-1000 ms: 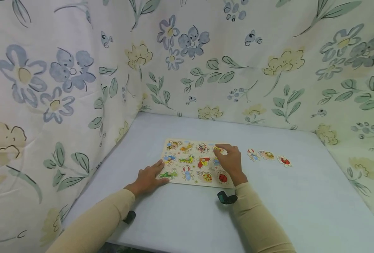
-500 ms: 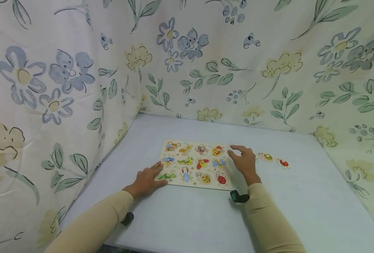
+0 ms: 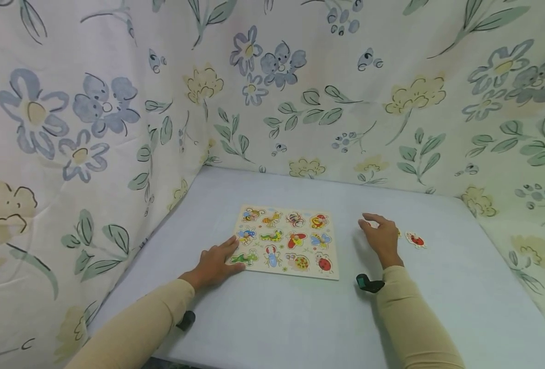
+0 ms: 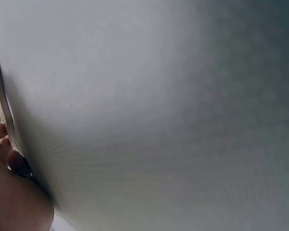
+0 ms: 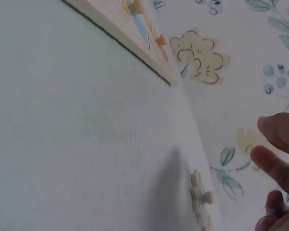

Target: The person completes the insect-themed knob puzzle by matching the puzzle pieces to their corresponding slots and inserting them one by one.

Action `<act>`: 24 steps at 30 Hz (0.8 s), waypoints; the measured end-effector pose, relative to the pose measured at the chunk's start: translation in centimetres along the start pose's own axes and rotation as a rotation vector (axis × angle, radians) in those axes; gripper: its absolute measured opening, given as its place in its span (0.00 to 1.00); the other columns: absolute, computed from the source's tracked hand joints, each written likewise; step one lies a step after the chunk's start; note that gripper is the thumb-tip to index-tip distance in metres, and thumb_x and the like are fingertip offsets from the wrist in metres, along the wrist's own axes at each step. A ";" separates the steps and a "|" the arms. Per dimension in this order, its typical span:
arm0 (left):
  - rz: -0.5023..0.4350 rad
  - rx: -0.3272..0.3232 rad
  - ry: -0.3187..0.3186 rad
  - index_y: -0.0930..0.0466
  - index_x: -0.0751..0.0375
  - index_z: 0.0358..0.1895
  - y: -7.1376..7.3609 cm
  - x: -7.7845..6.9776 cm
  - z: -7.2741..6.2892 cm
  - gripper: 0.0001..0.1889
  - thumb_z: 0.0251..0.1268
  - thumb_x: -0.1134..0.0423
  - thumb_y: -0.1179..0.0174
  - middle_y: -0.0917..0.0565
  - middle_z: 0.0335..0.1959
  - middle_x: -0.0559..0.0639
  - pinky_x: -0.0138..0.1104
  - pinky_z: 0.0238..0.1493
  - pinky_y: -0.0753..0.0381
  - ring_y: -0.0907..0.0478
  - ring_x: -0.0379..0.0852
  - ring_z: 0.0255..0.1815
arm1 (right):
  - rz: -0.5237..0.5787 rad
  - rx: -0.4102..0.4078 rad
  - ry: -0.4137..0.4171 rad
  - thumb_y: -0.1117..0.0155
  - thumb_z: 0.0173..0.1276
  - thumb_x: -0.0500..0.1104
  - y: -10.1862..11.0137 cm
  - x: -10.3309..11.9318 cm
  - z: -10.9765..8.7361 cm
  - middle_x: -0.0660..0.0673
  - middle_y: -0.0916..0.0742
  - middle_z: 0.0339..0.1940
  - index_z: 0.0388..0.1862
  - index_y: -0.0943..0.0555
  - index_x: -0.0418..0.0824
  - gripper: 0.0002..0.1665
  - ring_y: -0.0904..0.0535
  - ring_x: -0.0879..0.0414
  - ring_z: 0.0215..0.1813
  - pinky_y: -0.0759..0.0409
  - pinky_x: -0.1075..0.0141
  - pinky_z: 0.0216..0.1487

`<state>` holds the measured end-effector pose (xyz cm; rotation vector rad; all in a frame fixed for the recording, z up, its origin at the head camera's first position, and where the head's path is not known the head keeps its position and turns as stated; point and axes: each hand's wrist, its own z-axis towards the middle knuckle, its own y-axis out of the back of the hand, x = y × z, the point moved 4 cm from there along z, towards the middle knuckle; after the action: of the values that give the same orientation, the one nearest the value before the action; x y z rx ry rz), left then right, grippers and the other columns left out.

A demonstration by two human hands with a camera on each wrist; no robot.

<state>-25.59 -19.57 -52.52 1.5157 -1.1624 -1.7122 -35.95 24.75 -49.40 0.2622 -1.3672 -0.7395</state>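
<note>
A wooden peg puzzle board (image 3: 333,274) with colourful insect pictures lies on the white table. My left hand (image 3: 213,262) rests on its left edge, fingers on the top and thumb along the near side. Over the table to the board's right is my right hand (image 3: 382,237), thumb and fingers apart with nothing between them. It hides most of the loose pieces; a sliver of a snail piece (image 3: 399,233) shows beside it. A loose ladybug piece (image 3: 416,240) lies further right. In the right wrist view, a knobbed puzzle piece (image 5: 196,195) lies below the fingers, not touching them.
Flower-printed cloth (image 3: 318,102) hangs behind the table and along both sides. The table's near edge (image 3: 198,363) runs along the bottom of the head view. A small dark device (image 3: 369,283) is worn at the right wrist.
My right hand has moved right from the board's upper right corner to above the loose pieces, uncovering a round-bodied yellow-and-red insect in that corner. The left hand stays on the board.
</note>
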 end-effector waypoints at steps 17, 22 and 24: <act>-0.010 0.002 -0.001 0.40 0.60 0.73 0.1 -0.1 0.0 0.43 0.61 0.39 0.39 0.45 0.75 0.49 0.57 0.53 0.41 0.36 0.61 0.66 | -0.066 0.046 -0.132 0.40 0.68 0.43 0.0 -3.6 0.7 0.33 0.20 0.58 0.50 0.15 0.35 0.17 0.32 0.37 0.66 0.37 0.45 0.61; -0.006 0.004 0.005 0.40 0.59 0.73 0.1 0.0 0.1 0.44 0.60 0.38 0.39 0.45 0.75 0.48 0.56 0.53 0.41 0.36 0.60 0.67 | -0.109 0.050 -0.114 0.39 0.67 0.41 -0.2 -3.7 0.9 0.32 0.19 0.56 0.48 0.15 0.33 0.16 0.31 0.35 0.64 0.37 0.44 0.60; -0.003 0.004 0.007 0.40 0.59 0.73 0.1 0.0 0.1 0.44 0.60 0.38 0.38 0.45 0.75 0.48 0.55 0.53 0.41 0.36 0.60 0.67 | -0.122 0.056 -0.105 0.39 0.67 0.41 -0.2 -3.7 1.0 0.32 0.19 0.56 0.48 0.15 0.33 0.16 0.32 0.35 0.65 0.37 0.44 0.61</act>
<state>-25.70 -19.62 -52.49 1.5255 -1.1611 -1.7063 -37.01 27.07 -52.24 0.3573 -1.4829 -0.8267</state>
